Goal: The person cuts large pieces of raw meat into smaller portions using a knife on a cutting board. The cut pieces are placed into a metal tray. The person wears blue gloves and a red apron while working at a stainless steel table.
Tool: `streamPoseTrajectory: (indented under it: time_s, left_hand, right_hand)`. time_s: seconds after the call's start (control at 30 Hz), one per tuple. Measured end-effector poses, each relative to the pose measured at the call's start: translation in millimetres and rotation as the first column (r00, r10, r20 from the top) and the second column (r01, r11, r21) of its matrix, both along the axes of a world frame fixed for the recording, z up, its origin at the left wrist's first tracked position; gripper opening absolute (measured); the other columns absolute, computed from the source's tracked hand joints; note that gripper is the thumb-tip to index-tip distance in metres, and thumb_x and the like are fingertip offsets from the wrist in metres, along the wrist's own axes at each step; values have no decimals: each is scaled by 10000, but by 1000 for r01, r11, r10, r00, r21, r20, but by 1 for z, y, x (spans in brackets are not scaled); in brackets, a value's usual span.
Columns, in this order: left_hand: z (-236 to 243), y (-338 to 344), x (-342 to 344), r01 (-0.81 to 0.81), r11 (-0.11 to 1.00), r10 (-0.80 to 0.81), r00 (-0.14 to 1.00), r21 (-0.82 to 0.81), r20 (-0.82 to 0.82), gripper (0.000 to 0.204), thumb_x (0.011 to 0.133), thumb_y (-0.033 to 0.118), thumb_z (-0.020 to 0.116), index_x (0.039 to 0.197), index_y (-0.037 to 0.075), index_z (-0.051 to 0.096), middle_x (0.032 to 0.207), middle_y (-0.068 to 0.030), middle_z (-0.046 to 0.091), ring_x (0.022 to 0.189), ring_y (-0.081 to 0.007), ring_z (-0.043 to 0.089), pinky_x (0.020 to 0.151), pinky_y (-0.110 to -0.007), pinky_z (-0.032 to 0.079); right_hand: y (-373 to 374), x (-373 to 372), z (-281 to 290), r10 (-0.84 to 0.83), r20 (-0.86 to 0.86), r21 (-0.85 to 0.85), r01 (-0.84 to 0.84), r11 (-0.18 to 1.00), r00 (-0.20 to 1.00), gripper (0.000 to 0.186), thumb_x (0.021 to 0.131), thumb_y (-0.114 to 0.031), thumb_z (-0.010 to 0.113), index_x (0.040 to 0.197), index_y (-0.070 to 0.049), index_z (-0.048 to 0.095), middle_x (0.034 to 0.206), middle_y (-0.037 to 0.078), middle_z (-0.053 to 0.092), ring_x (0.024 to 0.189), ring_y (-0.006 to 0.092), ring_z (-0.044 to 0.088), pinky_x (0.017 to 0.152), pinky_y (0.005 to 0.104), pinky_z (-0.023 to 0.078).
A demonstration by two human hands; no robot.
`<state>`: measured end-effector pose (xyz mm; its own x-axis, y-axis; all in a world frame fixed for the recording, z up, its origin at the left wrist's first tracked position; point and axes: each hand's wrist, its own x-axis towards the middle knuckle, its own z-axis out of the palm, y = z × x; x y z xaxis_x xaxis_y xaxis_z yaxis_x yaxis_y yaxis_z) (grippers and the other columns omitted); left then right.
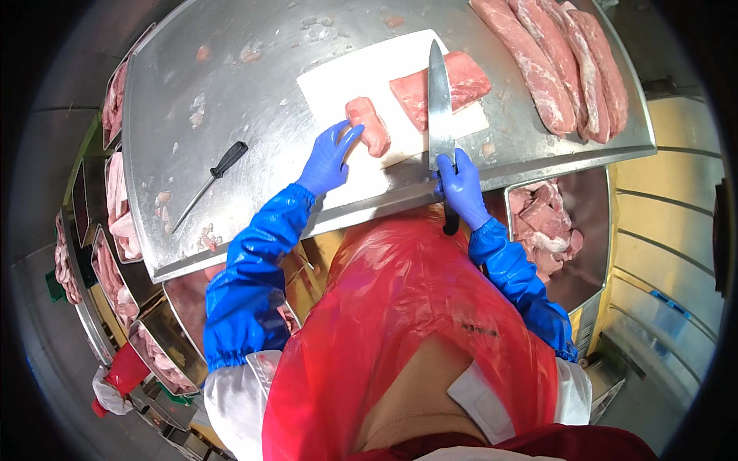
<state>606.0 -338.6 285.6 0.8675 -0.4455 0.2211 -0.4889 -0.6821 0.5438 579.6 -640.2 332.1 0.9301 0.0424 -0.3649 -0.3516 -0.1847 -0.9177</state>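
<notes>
In blue-gloved fingers, my right hand [461, 187] grips a large knife [440, 100] by its black handle. Its broad blade points away from me and lies over the near part of a pink meat loin piece [465, 79]. To the left, a smaller cut piece of meat [368, 127] rests on a white cutting board [330, 81]. My left hand [327, 163], also gloved in blue, reaches to that piece with its fingers apart, the fingertips at its left edge. Whether the blade touches the loin cannot be made out.
Several long loins [573, 69] lie at the right of the steel table [254, 92]. A sharpening steel [211, 184] with a black handle lies at the left. Below the right edge stands a bin [596, 230] with meat pieces; more meat-filled bins line the left. Another person [123, 376] is far left.
</notes>
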Motion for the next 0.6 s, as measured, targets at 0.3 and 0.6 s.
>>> streamPoseTrajectory:
  time_s: [0.3, 0.6]
  left_hand:
    - [14, -30, -7, -733, 564, 364, 634, -381, -682, 791, 792, 317, 756, 1436, 56, 378, 1383, -208, 435, 1246, -358, 476, 1041, -470, 406]
    - [16, -83, 44, -462, 863, 505, 807, 204, -305, 598, 779, 294, 644, 1365, 272, 528, 1537, -227, 264, 1220, -546, 453, 1006, -538, 441]
  right_hand:
    - [19, 1, 0, 97, 17, -99, -95, 991, 995, 281, 972, -281, 574, 1024, -4, 573, 725, 57, 601, 523, 107, 537, 501, 284, 445]
    - [5, 13, 9, -24, 130, -103, 37, 994, 991, 221, 979, -244, 574, 988, -23, 573, 711, 50, 597, 510, 86, 516, 475, 251, 420]
